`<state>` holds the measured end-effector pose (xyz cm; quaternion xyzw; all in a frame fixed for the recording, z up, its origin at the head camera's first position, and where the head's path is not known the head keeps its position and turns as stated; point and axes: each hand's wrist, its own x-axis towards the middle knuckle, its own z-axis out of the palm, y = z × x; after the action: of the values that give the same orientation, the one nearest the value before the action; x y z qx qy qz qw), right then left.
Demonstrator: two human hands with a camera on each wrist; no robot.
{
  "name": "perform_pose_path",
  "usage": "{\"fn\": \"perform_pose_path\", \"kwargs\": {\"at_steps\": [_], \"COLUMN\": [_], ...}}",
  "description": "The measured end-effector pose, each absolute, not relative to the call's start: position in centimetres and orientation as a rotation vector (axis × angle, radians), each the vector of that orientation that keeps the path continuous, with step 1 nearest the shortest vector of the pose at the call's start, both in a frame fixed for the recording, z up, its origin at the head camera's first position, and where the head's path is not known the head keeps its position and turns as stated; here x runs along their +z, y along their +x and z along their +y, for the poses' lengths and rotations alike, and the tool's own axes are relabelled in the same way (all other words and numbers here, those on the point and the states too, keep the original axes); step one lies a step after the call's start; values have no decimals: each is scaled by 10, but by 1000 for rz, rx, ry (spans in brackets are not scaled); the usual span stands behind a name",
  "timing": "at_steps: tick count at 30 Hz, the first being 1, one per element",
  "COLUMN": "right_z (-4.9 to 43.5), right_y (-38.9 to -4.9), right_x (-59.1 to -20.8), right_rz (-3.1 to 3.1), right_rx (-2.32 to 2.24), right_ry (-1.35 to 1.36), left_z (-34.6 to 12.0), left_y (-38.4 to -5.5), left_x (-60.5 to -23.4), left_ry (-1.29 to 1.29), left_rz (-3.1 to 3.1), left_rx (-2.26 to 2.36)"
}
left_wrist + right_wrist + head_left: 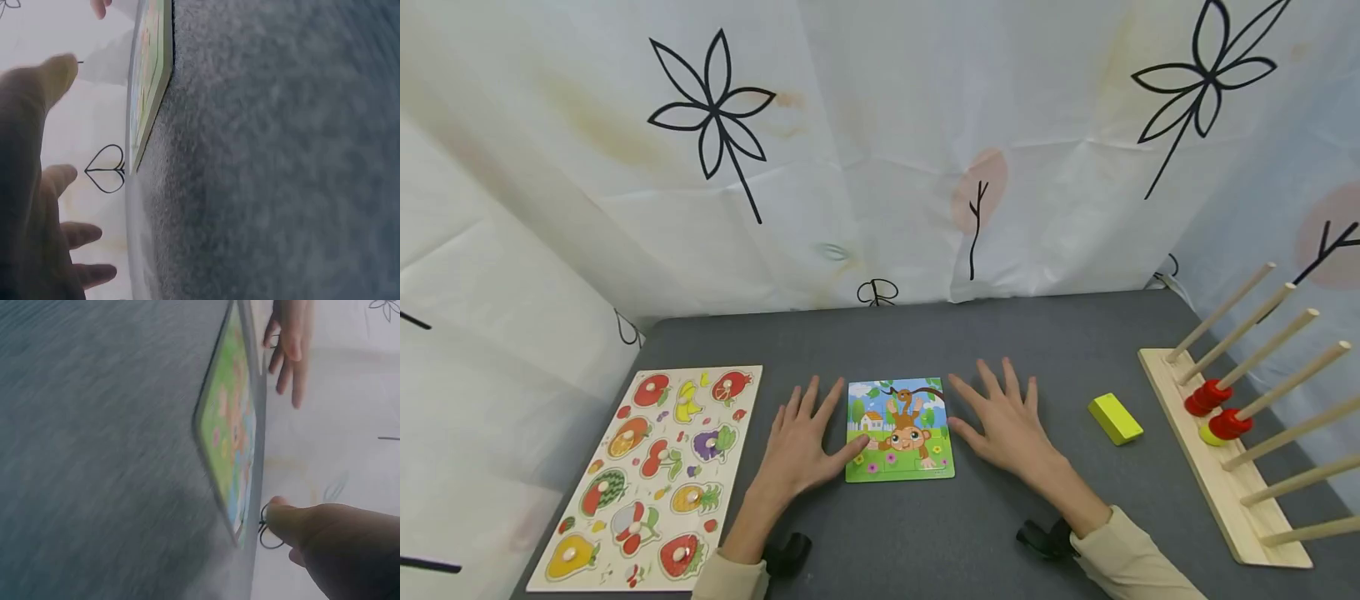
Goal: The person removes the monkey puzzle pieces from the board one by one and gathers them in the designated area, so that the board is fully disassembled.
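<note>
A small square monkey jigsaw puzzle (pixel 898 454) lies flat on the grey table, between the two hands. To its left is my left hand (pixel 801 446), fingers spread and straight, with the thumb over the puzzle's left edge; whether it touches cannot be told. On the other side my right hand (pixel 1003 421) has its fingers spread too, the thumb close to the puzzle's right edge. Neither hand holds anything. The left wrist view shows the puzzle (pixel 150 75) edge-on beyond the left thumb. From the right wrist the puzzle (pixel 228 425) appears with the left hand (pixel 290 344) behind it.
A fruit peg puzzle board (pixel 655 467) lies at the left. Right of the right hand is a yellow block (pixel 1116 418). A wooden peg rack (pixel 1217 492) with upright rods and several red and yellow rings stands at the far right. A patterned white curtain (pixel 880 167) hangs behind the table.
</note>
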<state>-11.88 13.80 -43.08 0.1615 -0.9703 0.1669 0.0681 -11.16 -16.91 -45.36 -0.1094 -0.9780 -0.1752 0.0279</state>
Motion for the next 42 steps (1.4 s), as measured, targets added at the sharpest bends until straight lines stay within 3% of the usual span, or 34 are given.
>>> {"fn": "perform_pose_path", "kwargs": {"at_steps": [20,42], "right_z": [87,28], "right_y": [-133,-158], "right_x": [-431,-436], "right_rz": [-2912,-3116], "right_rx": [987,797], "right_ry": [618,691], "left_z": [-169,-161], "left_y": [-115,-116], "left_x": [-460,-450], "left_ry": [-466,-456], "left_rz": [-3194,-3273], "left_rx": [-707,-671]}}
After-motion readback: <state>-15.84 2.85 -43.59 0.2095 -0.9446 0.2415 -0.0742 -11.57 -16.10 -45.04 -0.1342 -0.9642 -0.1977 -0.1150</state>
